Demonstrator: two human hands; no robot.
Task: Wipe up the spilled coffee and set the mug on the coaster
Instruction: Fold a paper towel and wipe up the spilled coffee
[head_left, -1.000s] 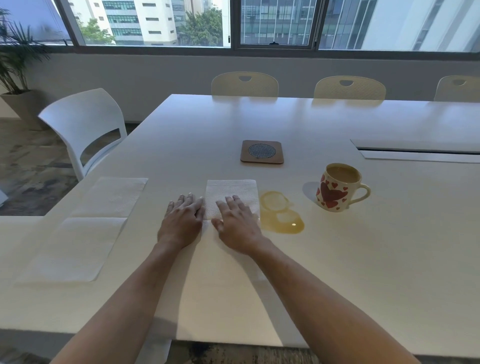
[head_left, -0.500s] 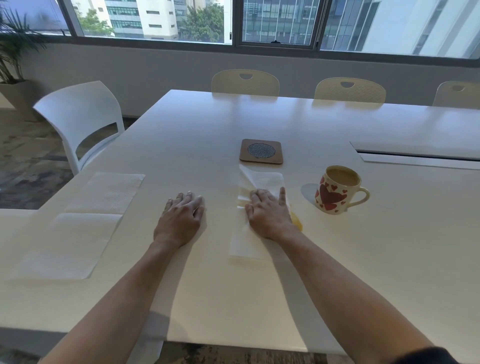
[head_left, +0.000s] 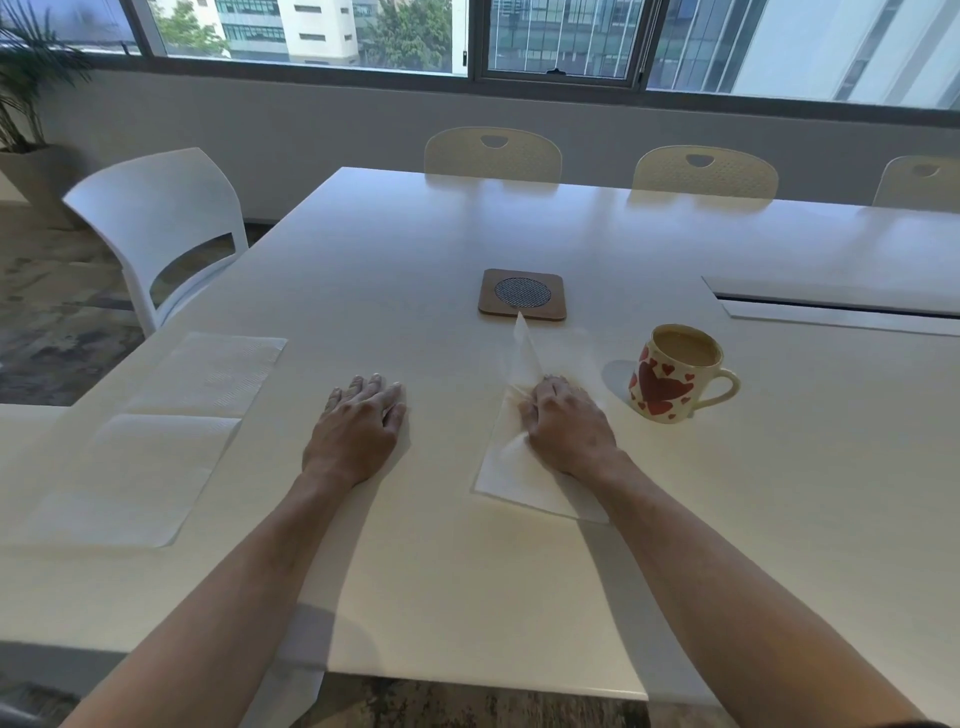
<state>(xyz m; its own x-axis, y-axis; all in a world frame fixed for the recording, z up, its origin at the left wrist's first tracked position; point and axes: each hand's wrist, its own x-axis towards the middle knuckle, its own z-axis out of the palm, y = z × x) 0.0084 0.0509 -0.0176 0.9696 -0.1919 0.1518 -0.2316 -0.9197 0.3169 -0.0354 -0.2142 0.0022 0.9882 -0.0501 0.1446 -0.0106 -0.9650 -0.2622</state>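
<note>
A wide white surface (head_left: 519, 571) fills most of the view, with a white chair (head_left: 156, 223) at its left side and three pale chairs (head_left: 492, 154) along the far edge under a window. Two unfolded white napkins (head_left: 150, 436) lie flat near the left edge, touching each other end to end.

The left hand (head_left: 358, 426) lies palm down on the bare surface, fingers straight and close together, holding nothing. The right hand (head_left: 563, 423) presses down on a third napkin (head_left: 514, 467), its fingers bent and bunching the paper; they seem to be gripping a fold of it, though the fingertips are hidden under the knuckles. One corner of this napkin stands up in a point toward the coaster. The spilled coffee cannot be seen; if any is left, it lies under the napkin and the hand.

The mug (head_left: 675, 376), cream with red hearts, stands upright just right of the right hand, handle turned to the right, with milky coffee inside. The coaster (head_left: 522, 294), a brown square with a round grey mesh centre, lies beyond the napkin, apart from the mug. No writing or brand can be read anywhere.
</note>
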